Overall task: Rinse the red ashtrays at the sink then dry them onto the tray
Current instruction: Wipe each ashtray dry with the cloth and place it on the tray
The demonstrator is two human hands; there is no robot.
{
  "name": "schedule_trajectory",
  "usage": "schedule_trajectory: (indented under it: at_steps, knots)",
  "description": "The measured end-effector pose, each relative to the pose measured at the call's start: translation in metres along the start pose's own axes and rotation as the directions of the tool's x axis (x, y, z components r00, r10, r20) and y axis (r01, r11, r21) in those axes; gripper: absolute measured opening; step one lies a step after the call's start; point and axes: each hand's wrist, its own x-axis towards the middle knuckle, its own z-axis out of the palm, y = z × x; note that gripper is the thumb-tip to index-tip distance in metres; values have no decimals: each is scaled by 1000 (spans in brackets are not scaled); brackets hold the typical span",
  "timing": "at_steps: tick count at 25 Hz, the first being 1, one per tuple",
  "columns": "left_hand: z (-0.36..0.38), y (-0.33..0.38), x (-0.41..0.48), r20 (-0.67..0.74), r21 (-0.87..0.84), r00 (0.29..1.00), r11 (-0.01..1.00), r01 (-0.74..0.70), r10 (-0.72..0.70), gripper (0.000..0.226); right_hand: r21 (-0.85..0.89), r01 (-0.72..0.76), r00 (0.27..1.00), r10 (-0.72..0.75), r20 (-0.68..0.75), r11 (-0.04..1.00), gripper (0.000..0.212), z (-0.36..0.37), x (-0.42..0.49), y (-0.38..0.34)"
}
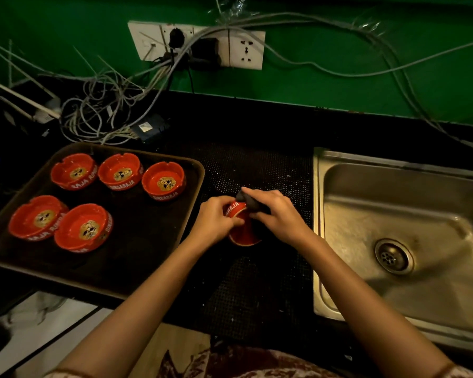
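Red ashtray [243, 233], white-lettered, tilted on edge, gripped by left hand [213, 217] while right hand [277, 214] pinches dark cloth [247, 200].

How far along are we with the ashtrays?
Done: five ashtrays sit on the tray. In hand: the left hand grips a sixth ashtray, tilted over the mat, while the right hand wipes it with a dark cloth. Left: setting it on the tray; no others show in the sink.

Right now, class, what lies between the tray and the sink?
Head view: a black mat, and over it the left hand holding an ashtray, the right hand a cloth.
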Motion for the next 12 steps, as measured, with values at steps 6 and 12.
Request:
schedule_trajectory:
  at_steps: [6, 12]
  knots:
    - [6, -25, -11, 46, -433, 985, 885, 168, -165, 53, 494, -266, 958, 283, 41, 828, 54, -3, -11, 6]
    - [-3, -20, -9, 445, -783, 822, 291, 549, -355, 26, -19, 20, 999, -20, -35, 1000, 66, -4, -14, -11]
